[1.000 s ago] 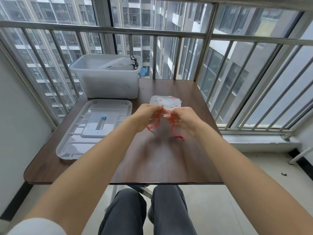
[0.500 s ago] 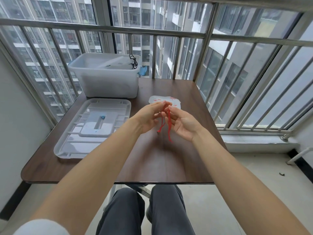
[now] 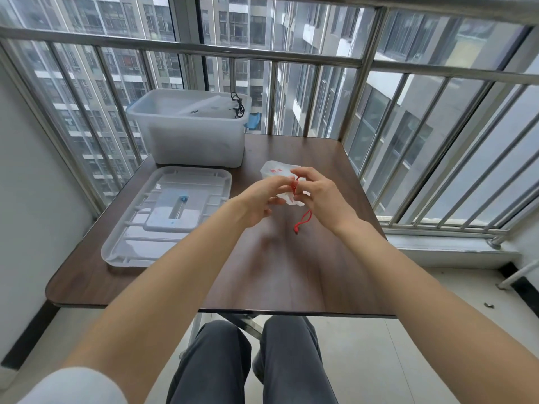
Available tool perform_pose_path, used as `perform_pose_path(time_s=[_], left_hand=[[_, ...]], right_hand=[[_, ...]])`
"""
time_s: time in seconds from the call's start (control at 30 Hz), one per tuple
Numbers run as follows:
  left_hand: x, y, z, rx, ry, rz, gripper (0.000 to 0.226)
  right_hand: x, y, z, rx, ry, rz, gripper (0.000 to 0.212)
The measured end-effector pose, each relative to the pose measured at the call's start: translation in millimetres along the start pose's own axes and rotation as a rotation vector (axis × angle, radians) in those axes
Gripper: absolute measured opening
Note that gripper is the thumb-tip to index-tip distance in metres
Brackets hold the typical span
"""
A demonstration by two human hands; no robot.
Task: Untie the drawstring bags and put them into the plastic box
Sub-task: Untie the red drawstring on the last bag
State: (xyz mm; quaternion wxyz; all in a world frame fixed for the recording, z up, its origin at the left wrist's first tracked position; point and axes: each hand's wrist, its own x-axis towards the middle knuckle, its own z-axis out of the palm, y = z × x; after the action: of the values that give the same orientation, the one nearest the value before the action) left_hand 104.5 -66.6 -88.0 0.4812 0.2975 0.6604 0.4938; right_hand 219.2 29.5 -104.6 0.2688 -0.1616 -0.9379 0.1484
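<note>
A small white drawstring bag (image 3: pixel 275 170) with red print lies on the brown table (image 3: pixel 291 272), right of centre. My left hand (image 3: pixel 258 199) and my right hand (image 3: pixel 318 193) meet at its near end. Both pinch the red drawstring (image 3: pixel 294 185) at the bag's mouth. A loose end of the red cord (image 3: pixel 303 221) hangs down below my right hand. The translucent plastic box (image 3: pixel 195 141) stands at the table's far left, with another bag (image 3: pixel 210 107) with a black cord inside it.
The box's clear lid (image 3: pixel 169 214) lies upside down on the table's left half, in front of the box. A metal railing (image 3: pixel 291 53) and window bars run close behind and to the right of the table. My knees show under the near edge.
My hands first worked at the bag's mouth, then lifted the red cord up between them. Now they are back at the bag's mouth, and one cord end hangs loose under my right hand.
</note>
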Motion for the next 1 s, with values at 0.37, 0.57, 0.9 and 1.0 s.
perform_pose_path(time_s=[0.37,0.57,0.9,1.0], left_hand=[[-0.6,8.5,-3.7,0.567,0.274,0.393,0.033],[0.7,1.6,-6.7,1.353,0.482,0.474,0.031],[-1.8,-4.9,-22.8,0.598,0.324,0.550,0.031],[-4.2,-10.0,-21.5,0.119,0.256,0.481,0.032]], right_hand=[[10.2,9.2,15.0,0.081,-0.058,0.100,0.005],[11.8,1.2,15.8,0.038,-0.057,0.204,0.010],[13.8,5.5,24.9,0.039,0.018,0.361,0.012],[16.6,2.1,26.8,0.079,-0.001,0.425,0.013]])
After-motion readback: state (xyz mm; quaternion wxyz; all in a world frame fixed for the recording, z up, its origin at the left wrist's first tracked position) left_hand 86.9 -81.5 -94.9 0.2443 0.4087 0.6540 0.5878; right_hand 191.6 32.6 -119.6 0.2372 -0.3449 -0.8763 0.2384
